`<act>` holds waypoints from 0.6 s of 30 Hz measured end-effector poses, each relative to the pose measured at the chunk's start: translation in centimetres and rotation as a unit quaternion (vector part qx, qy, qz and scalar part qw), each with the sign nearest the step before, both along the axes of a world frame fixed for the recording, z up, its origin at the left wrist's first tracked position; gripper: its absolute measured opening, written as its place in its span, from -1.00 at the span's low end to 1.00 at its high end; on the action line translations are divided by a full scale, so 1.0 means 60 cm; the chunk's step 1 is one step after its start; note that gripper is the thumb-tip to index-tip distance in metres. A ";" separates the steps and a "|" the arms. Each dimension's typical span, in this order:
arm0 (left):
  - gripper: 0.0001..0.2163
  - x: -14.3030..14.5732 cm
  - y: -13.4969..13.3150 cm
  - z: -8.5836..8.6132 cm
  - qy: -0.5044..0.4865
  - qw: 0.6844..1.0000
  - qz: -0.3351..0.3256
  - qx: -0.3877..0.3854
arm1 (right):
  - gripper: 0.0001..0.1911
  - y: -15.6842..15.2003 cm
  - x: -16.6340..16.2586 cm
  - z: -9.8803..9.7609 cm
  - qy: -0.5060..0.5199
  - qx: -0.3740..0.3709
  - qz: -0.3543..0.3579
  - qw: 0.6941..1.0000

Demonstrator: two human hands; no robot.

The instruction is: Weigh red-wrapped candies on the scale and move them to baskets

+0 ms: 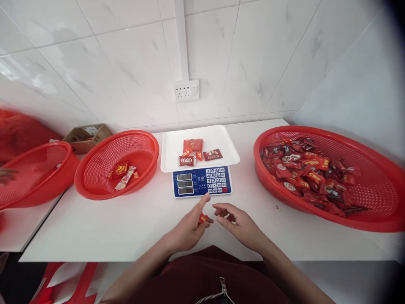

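My left hand (pixel 190 228) is over the table in front of the scale, holding a small red wrapped candy (pixel 203 218) in its curled fingers while the index finger points forward. Just to its right, my right hand (pixel 238 223) has loosely bent fingers, apart, with nothing seen in them. Beyond both hands stands a blue digital scale (pixel 202 181) with number keys and lit displays. Its white tray (pixel 229 145) carries several packets: a larger red packet (pixel 193 145), small red candies, a dark red bar (pixel 213 155) and a red-and-white bar (pixel 186 161).
At right, a big red basket (pixel 262 181) holds many wrapped candies. Another red basket (pixel 95 191) on the left contains a few packets. Farther left are a third red basket (pixel 60 185), a cardboard box (pixel 84 145) and another person's blurred hand (pixel 6 174). A tiny scrap (pixel 277 207) lies near the right basket.
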State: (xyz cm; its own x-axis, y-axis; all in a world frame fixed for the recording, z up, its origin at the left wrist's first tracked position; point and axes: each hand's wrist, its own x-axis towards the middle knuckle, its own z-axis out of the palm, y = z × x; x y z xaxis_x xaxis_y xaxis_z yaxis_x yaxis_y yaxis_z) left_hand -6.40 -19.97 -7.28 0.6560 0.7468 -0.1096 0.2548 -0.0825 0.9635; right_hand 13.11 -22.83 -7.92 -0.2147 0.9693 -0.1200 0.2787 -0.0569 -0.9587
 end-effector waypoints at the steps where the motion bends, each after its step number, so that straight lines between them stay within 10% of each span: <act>1: -0.33 0.000 -0.003 -0.007 0.003 1.000 -0.023 -0.009 | -0.67 0.002 -0.006 0.003 -0.004 0.005 0.008 1.000; 13: -0.27 0.011 0.000 -0.010 0.018 0.999 -0.017 -0.021 | -0.86 0.000 -0.017 0.004 0.015 -0.011 0.008 1.000; 18: -0.67 0.018 0.007 -0.004 0.044 0.997 0.058 -0.008 | -0.79 0.002 -0.010 0.000 0.037 0.000 -0.039 0.999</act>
